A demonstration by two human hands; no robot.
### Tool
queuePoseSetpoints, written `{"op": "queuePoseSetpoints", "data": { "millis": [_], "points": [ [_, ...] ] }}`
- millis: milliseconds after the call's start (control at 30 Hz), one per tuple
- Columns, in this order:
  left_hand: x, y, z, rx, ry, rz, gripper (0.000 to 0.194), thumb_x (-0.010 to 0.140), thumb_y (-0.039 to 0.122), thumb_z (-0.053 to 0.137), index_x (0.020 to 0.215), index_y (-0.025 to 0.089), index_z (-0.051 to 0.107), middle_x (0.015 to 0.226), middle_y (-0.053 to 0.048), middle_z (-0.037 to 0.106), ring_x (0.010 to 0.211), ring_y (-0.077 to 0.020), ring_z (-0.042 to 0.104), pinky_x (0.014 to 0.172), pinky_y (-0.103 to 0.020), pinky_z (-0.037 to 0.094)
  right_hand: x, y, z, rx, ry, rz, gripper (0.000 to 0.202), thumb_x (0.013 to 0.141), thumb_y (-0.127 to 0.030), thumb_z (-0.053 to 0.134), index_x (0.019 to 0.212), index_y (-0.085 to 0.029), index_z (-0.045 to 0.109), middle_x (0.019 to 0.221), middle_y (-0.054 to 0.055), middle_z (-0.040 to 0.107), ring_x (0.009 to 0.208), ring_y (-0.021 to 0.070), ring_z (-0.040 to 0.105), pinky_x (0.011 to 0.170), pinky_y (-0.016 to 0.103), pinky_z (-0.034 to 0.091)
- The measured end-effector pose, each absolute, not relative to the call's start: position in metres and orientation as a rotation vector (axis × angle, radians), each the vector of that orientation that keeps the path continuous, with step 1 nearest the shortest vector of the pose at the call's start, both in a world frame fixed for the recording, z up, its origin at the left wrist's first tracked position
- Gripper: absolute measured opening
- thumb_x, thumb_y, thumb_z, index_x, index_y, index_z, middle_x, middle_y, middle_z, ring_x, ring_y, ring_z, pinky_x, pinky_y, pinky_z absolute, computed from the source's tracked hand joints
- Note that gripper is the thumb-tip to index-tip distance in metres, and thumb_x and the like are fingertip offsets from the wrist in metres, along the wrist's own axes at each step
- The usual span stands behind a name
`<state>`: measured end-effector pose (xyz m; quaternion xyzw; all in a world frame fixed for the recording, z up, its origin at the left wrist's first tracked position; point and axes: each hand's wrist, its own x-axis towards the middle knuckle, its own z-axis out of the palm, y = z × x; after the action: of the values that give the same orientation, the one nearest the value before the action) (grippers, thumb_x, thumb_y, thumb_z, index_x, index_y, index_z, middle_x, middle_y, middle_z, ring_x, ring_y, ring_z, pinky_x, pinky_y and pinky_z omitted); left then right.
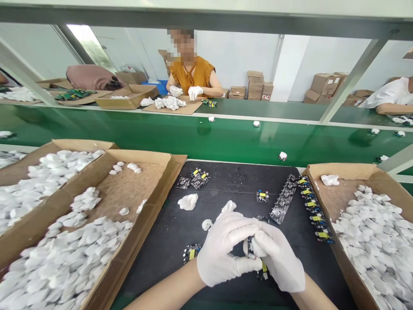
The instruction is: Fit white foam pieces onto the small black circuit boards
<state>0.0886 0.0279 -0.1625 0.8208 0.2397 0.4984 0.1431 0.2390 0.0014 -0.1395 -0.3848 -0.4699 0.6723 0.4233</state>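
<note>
Both my hands wear white gloves and meet over the black mat (155,262). Between the fingertips of my left hand (217,252) is a small circuit board (249,248), seen nearly edge-on. My right hand (284,260) pinches the same board from the other side, with a white putty-like lump (257,248) against it. Fingers hide much of the board. Under the hands lies a board with a yellow part (264,268), partly covered. Another board (192,253) is left of my left hand. White lumps (188,202) rest on the mat beyond.
Cardboard trays of white lumps stand at left (142,241) and right (325,215). A joined board strip (284,199) and a row of boards (314,211) lie on the mat's right. Behind runs a green conveyor (180,135) carrying lump-topped boards. A gloved co-worker (193,79) sits opposite.
</note>
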Motion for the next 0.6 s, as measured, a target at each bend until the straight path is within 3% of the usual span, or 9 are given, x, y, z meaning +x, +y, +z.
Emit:
{"op": "queuePoseSetpoints", "data": {
  "millis": [133,233,367,600],
  "points": [
    [0.089,0.031,-0.158,2.388,0.697,1.491,0.049,0.078,0.042,0.063,0.121,0.023,0.048,0.101,-0.009,0.069,0.092,-0.0213,0.065,0.089,-0.041,0.049,0.239,0.002,-0.135,-0.952,-1.222,1.612,0.031,0.083,-0.046,0.052,0.076,-0.016,0.054,0.069,0.001,0.046,0.066,0.0150,0.041,0.064,0.029,0.037],
    [0.090,0.033,-0.154,2.408,0.648,1.519,0.052,0.076,0.034,0.065,0.123,0.024,0.046,0.096,-0.008,0.070,0.088,-0.0213,0.066,0.089,-0.043,0.049,0.241,0.003,-0.132,-0.987,-1.330,1.588,0.027,0.080,-0.042,0.057,0.077,-0.016,0.056,0.069,0.001,0.050,0.066,0.0147,0.041,0.061,0.028,0.037],
    [0.089,0.033,-0.149,2.335,0.594,1.395,0.052,0.076,0.039,0.066,0.123,0.026,0.047,0.094,-0.005,0.071,0.089,-0.0208,0.066,0.081,-0.038,0.052,0.244,0.004,-0.131,-0.943,-1.294,1.684,0.026,0.079,-0.040,0.056,0.070,-0.015,0.055,0.064,0.001,0.052,0.060,0.0140,0.041,0.059,0.028,0.036],
    [0.085,0.034,-0.157,2.294,0.667,1.408,0.051,0.069,0.041,0.072,0.114,0.024,0.056,0.095,-0.006,0.071,0.088,-0.0217,0.066,0.089,-0.040,0.049,0.242,0.008,-0.133,-0.969,-1.372,1.658,0.031,0.081,-0.046,0.056,0.072,-0.016,0.056,0.069,0.001,0.048,0.065,0.0147,0.040,0.062,0.028,0.035]
  ]
}}
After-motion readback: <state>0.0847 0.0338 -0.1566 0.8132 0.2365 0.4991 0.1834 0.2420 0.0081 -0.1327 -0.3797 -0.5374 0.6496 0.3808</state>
